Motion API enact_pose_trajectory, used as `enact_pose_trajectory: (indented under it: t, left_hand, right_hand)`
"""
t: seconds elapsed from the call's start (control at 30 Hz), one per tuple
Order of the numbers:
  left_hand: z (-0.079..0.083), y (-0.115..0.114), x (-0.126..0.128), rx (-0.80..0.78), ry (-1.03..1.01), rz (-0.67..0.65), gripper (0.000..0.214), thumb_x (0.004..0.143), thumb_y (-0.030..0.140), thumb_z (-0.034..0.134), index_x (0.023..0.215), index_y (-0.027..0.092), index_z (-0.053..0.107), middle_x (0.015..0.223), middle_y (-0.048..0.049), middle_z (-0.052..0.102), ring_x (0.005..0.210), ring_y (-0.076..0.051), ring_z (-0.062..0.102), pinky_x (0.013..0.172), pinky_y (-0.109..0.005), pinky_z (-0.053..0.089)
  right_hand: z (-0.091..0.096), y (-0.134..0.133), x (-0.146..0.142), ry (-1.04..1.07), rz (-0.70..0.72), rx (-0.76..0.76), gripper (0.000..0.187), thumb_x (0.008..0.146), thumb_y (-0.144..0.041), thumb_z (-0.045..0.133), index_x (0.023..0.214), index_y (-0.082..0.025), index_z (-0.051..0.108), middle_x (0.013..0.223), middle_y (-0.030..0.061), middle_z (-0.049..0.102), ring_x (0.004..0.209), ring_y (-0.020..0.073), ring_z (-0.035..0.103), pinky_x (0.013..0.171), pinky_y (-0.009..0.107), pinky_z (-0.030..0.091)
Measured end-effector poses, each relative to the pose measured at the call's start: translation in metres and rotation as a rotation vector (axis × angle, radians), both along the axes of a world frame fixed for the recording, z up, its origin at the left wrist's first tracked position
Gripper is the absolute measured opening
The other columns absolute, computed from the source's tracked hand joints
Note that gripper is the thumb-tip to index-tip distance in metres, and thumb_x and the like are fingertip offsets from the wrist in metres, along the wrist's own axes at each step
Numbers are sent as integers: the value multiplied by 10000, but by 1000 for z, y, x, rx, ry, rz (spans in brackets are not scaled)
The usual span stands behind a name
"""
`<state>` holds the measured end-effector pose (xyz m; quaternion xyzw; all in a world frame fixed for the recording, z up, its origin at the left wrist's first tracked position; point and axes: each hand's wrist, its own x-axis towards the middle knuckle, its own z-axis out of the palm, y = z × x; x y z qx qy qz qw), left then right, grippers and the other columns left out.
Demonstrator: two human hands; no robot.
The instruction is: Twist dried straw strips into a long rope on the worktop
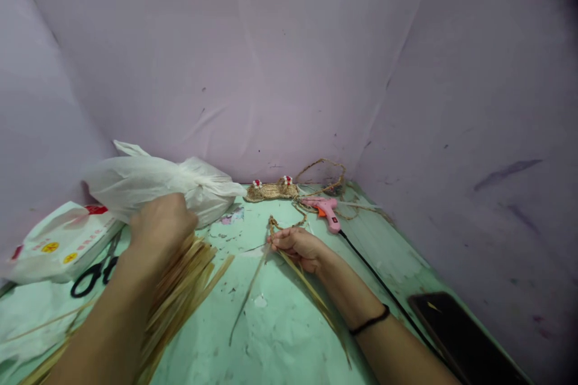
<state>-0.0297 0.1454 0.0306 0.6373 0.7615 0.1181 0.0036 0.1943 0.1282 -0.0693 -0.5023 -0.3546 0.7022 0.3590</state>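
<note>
My right hand (300,246) pinches a thin braided straw cord (271,230) between thumb and fingertips. Loose straw strands (311,295) trail from the grip toward the table's front, one of them slanting off to the left. The finished part of the braid curves away behind the fingers. My left hand (163,224) is curled and slightly blurred at the far end of a bundle of dry straw strips (185,289). Its fingertips are turned away, so whatever they grip is hidden. The left forearm covers part of the bundle.
A pink glue gun (332,213) with a black cable lies right of centre. Behind stands a woven straw piece (273,191) with red-and-white beads. Leftward are a tied white plastic bag (158,183), a white box (67,240) and black-handled scissors (93,277). A dark phone (465,337) rests at right.
</note>
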Motion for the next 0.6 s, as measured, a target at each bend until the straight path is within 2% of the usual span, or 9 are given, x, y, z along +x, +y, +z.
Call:
enact_pose_trajectory:
  t: [0.07, 0.1, 0.13, 0.17, 0.23, 0.3, 0.4, 0.5, 0.6]
  left_hand:
    - [3, -5, 13, 76, 16, 7, 376, 710, 292, 408, 974, 94, 587, 880, -176, 604, 847, -304, 548, 689, -389, 399]
    - [1, -7, 24, 122, -92, -38, 390, 725, 287, 406, 1027, 98, 566, 871, -150, 613, 812, -257, 561, 687, -346, 407]
    - [-4, -9, 37, 70, -265, -99, 398, 728, 273, 420, 1063, 104, 552, 814, -115, 621, 703, -200, 572, 637, -295, 416]
    - [-11, -10, 51, -93, -458, -158, 419, 733, 281, 435, 1104, 106, 526, 718, -83, 620, 565, -162, 553, 554, -264, 409]
    - [-32, -11, 74, -368, -644, -200, 455, 729, 246, 443, 1157, 97, 479, 571, -36, 585, 417, -131, 484, 450, -239, 367]
    - [-53, -11, 87, -365, -614, -282, 432, 652, 188, 517, 1075, 108, 542, 631, -37, 604, 456, -121, 502, 468, -225, 362]
    - [-74, -9, 92, -173, -369, -425, 315, 557, 159, 568, 864, 139, 635, 783, -60, 629, 680, -156, 552, 586, -228, 373]
    - [-69, -4, 89, -256, -269, -483, 190, 571, 179, 535, 713, 141, 657, 659, -41, 615, 634, -152, 531, 560, -226, 351]
    - [-43, -2, 60, -404, -340, -561, 105, 577, 183, 531, 535, 142, 618, 498, -3, 542, 504, -112, 464, 492, -208, 318]
  right_hand:
    - [1, 0, -1, 5, -30, -33, 107, 685, -33, 508, 719, -81, 597, 498, -12, 559, 300, 14, 309, 302, 155, 193]
    - [2, -1, -1, 11, -33, -32, 104, 687, -29, 508, 712, -79, 596, 497, -10, 562, 299, 14, 317, 301, 154, 198]
    - [3, -1, -1, 16, -30, -30, 102, 689, -25, 507, 703, -78, 593, 491, -10, 561, 295, 13, 316, 298, 153, 194]
    - [5, -2, -1, 22, -25, -28, 102, 691, -22, 505, 695, -78, 590, 482, -11, 558, 289, 12, 312, 294, 153, 188]
    - [8, -3, -1, 40, -11, -28, 106, 700, -22, 497, 683, -83, 581, 454, -19, 540, 278, 12, 303, 287, 151, 176]
    - [10, -4, 0, 53, 2, -36, 114, 709, -23, 488, 659, -90, 566, 407, -38, 495, 262, 10, 269, 280, 149, 160]
    - [11, -4, 0, 66, 1, -48, 127, 716, -18, 481, 640, -95, 547, 368, -61, 430, 256, 7, 240, 277, 142, 151]
    - [9, -3, 0, 77, -7, -41, 116, 712, -10, 487, 654, -87, 551, 422, -38, 481, 280, 8, 299, 284, 134, 167]
    - [6, -2, 0, 61, -14, -23, 119, 707, -3, 477, 677, -78, 564, 482, -14, 531, 287, 3, 305, 279, 135, 156]
